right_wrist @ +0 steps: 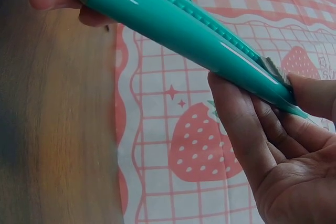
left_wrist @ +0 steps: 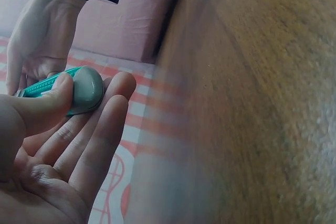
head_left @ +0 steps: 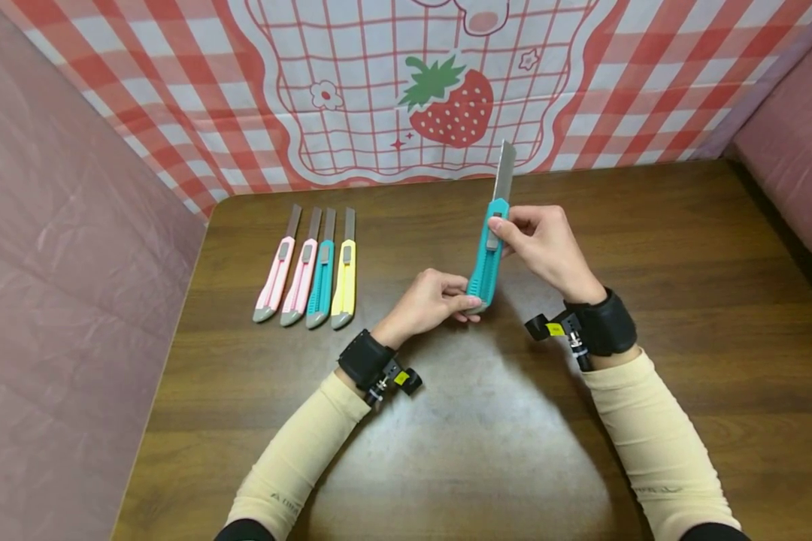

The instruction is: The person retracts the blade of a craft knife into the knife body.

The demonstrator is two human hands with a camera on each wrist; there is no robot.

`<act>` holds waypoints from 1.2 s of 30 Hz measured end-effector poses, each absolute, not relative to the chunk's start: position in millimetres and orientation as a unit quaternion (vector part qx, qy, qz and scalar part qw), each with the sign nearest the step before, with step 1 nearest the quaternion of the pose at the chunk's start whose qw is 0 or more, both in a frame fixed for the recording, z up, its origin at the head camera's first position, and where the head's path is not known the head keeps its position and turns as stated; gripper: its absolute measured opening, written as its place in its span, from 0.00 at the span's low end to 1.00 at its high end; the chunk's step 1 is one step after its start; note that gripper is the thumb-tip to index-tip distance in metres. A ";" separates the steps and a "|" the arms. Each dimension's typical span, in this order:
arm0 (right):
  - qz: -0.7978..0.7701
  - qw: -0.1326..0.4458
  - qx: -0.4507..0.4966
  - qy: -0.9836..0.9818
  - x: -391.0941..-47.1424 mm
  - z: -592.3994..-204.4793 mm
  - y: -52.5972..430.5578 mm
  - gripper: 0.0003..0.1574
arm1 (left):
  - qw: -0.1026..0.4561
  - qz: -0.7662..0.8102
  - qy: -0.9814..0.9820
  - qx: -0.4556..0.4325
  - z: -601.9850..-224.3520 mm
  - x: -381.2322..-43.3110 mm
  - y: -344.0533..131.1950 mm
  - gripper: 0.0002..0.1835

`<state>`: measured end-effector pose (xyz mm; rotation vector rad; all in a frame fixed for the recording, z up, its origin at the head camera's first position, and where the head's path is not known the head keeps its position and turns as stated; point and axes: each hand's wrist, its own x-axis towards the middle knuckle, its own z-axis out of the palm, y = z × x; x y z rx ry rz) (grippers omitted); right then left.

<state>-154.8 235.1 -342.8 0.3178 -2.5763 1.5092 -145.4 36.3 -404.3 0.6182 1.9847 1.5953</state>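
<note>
At the far left, a pink drape (head_left: 74,300), hanging beside the edge of a wooden table (head_left: 683,263). Starting near that drape and stretching along the far edge, a red-and-white checked cloth (head_left: 196,90). On the left part of the table, a row of 4 cutters, all with blades out towards the cloth: first a leftmost pink cutter (head_left: 274,279), slanted; then a 2nd pink cutter (head_left: 299,282), also slanted; just beside, a lying teal cutter (head_left: 320,280); last, a yellow cutter (head_left: 343,287), nearly straight.

Further right, a left hand (head_left: 429,300) with its grip closed on the tail of a held teal cutter (head_left: 486,267), thumb on the teal body next to the grey end cap (left_wrist: 88,90), fingers underneath (rather straight, in the left wrist view). Between the hands, that same cutter, raised off the table and tilted, end cap low, long blade (head_left: 505,169) pointing up before the cloth. To its right, a right hand (head_left: 548,244) with its grip closed round the upper body, thumb at the grey slider (right_wrist: 275,71), fingers against the opposite side. At the far right, a pink covering (head_left: 798,143).
</note>
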 end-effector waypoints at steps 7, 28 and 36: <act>0.495 0.065 0.101 -0.861 -154.0 -342.9 235.4 0.14 | 0.258 0.588 0.732 0.229 -404.0 -144.7 36.7 0.09; 0.487 0.051 0.104 -0.865 -154.4 -346.2 233.0 0.11 | 0.233 0.588 0.742 0.222 -406.5 -145.0 37.1 0.09; 0.486 0.054 0.110 -0.866 -153.6 -347.3 231.0 0.11 | 0.230 0.594 0.738 0.223 -406.2 -146.0 36.5 0.09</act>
